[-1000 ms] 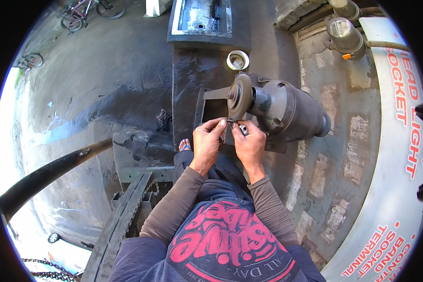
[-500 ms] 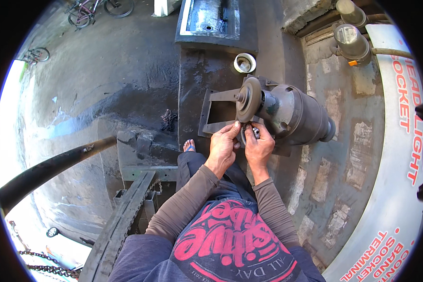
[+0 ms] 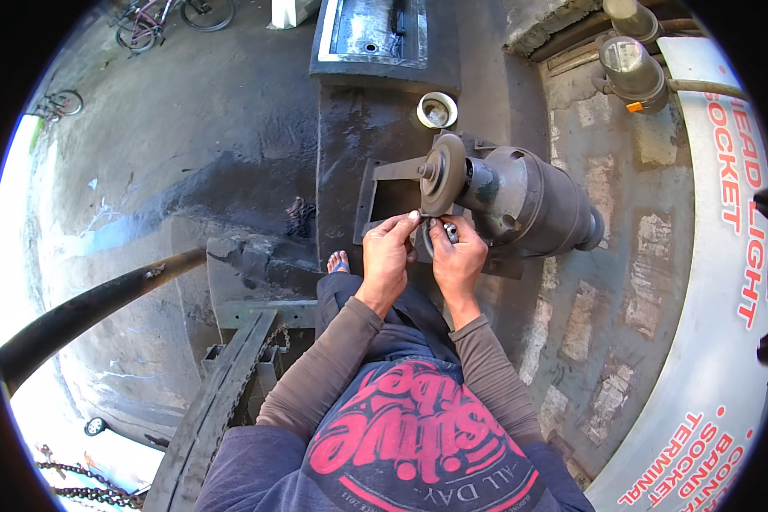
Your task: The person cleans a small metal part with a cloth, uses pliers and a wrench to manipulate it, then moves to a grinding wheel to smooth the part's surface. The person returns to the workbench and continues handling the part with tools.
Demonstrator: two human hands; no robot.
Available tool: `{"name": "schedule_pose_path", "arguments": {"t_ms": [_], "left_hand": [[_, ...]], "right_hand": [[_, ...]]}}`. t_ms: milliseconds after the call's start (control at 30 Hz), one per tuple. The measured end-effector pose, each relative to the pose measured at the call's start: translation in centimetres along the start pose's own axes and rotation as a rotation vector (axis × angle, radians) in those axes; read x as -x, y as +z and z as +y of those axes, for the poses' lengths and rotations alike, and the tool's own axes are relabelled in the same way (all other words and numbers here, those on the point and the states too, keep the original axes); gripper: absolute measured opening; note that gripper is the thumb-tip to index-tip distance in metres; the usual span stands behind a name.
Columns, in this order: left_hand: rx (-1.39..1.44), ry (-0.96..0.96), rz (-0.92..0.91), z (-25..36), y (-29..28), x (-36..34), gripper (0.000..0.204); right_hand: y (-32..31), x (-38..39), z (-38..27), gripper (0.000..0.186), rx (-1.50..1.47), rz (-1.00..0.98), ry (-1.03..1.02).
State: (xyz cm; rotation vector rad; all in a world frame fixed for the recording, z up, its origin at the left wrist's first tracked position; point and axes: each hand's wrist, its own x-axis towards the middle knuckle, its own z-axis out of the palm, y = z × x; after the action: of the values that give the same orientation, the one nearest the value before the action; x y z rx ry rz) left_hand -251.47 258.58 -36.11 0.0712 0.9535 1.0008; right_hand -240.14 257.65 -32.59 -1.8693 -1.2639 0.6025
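Observation:
A grinding wheel [image 3: 443,177] stands upright on the shaft of a grey-green electric motor [image 3: 538,200]. Close to the wheel's lower edge, my left hand [image 3: 386,260] is closed in a pinch, thumb and forefinger up against the near rim. My right hand [image 3: 461,266] is closed beside it, thumb raised. A small shiny metal piece [image 3: 450,231] shows at its fingers; whether it is a ring or part of a workpiece is unclear. A dark, rounded edge shows between both hands, but the fingers hide most of whatever they grip.
An open metal frame [image 3: 365,200] extends left of the wheel. Beyond it are a white round container [image 3: 436,111] and a metal basin [image 3: 374,34]. A dark pipe [image 3: 102,299] and a long beam [image 3: 218,401] lie to my left. A printed white banner [image 3: 700,282] runs along the right.
Both hands stay at the wheel's lower edge, with the fingers shifted slightly. The whole view has moved a little, so everything sits slightly further left and higher.

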Motion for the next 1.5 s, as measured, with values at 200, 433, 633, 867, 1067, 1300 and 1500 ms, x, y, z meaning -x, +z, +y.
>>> {"name": "schedule_pose_path", "arguments": {"t_ms": [200, 433, 633, 867, 1067, 1300, 1500], "left_hand": [[-0.887, 0.35, 0.026, 2.2, 0.7, 1.4, 0.023], [-1.03, 0.651, -0.12, 1.9, 0.5, 1.8, 0.02], [-0.927, 0.504, 0.039, 0.9, 2.1, 1.6, 0.027], [-0.965, 0.537, 0.099, -0.7, 1.2, 0.0, 0.034], [-0.732, 0.31, 0.075, -0.3, 1.7, 0.5, 0.041], [0.065, -0.102, -0.118, -1.7, 0.7, -0.3, 0.034], [0.2, -0.128, -0.127, -2.3, 0.4, -0.5, 0.033]], "right_hand": [[-1.7, -0.1, -0.4, 0.014, 0.175, -0.126, -0.137], [-1.6, 1.2, 1.0, 0.019, -0.06, -0.107, 0.036], [-0.2, 1.1, 1.4, 0.025, -0.843, -0.152, 0.631], [0.2, 0.6, 0.7, 0.023, -0.786, -0.099, 0.664], [0.0, 0.8, 1.2, 0.021, -0.871, -0.115, 0.709], [-0.7, 0.5, 2.0, 0.021, -0.76, -0.207, 0.664], [-0.8, 0.1, 1.1, 0.022, -0.734, -0.202, 0.698]]}}
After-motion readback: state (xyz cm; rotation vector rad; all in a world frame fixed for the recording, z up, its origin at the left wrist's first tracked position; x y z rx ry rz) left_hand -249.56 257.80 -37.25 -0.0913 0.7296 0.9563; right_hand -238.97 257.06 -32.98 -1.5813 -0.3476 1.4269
